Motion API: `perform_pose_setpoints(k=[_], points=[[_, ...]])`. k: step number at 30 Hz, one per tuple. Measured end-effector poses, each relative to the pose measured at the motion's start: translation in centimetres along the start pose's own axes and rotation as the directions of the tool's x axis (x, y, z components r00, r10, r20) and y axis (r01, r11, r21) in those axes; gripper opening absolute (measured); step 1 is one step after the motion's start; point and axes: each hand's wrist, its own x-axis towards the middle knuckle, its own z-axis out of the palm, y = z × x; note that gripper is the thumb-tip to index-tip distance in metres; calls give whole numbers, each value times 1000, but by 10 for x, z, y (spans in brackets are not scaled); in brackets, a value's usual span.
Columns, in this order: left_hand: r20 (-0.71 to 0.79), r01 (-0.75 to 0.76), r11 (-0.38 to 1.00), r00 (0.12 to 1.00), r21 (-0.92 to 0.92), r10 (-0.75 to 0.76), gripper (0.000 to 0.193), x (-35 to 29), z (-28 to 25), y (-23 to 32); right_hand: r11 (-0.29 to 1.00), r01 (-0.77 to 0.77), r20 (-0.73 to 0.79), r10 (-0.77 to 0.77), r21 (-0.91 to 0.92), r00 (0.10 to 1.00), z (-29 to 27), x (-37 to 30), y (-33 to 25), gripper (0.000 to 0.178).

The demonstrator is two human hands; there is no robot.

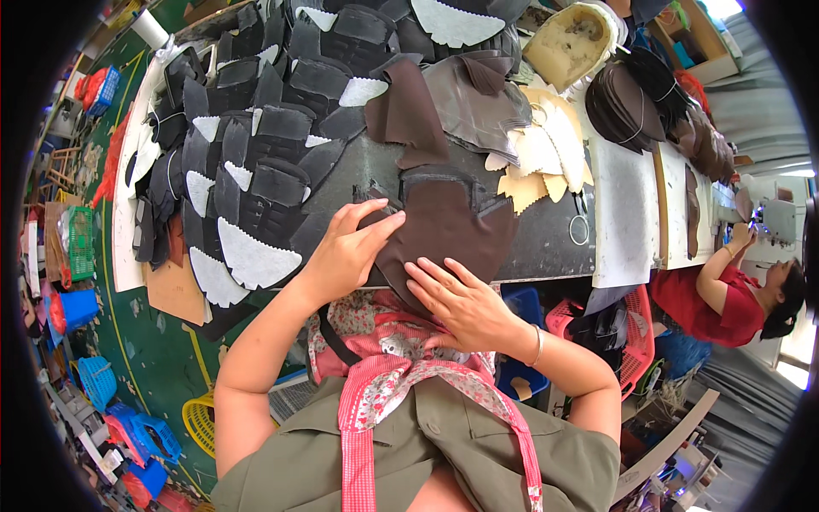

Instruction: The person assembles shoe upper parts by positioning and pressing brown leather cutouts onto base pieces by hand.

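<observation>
A dark brown leather piece (444,226) with a cut-out upper edge and black edging lies at the front of the black work surface. Its lower end hangs over the edge against my apron. My left hand (345,247) has its fingers bent over the upper left edge of this piece, gripping it there; the thumb is mostly hidden. Flat on the lower part rests my right hand (456,299), fingers spread and pressing on the leather. Beyond it lie a loose brown leather piece (405,111) and a stack of brown leather sheets (473,107).
Rows of overlapping black pieces (281,124) with white zigzag-edged patches (256,256) cover the left and back. At right are cream zigzag-edged pieces (546,141), scissors (579,226), a worn cream container (570,43) and tied brown bundles (625,102). A co-worker in red (725,290) sits far right.
</observation>
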Motion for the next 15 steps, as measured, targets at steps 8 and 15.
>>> perform_pose_setpoints(k=[8, 15], points=[[-249, 68, 992, 964, -109, -93, 22, -17, 20, 1, 966, -255, -213, 242, -39, 947, 11, 39, -5, 87], [-175, 24, 1000, 984, -19, -27, 20, -14, 14, 4, 996, 90, -191, -94, -29, 977, 25, 11, -16, 72]])
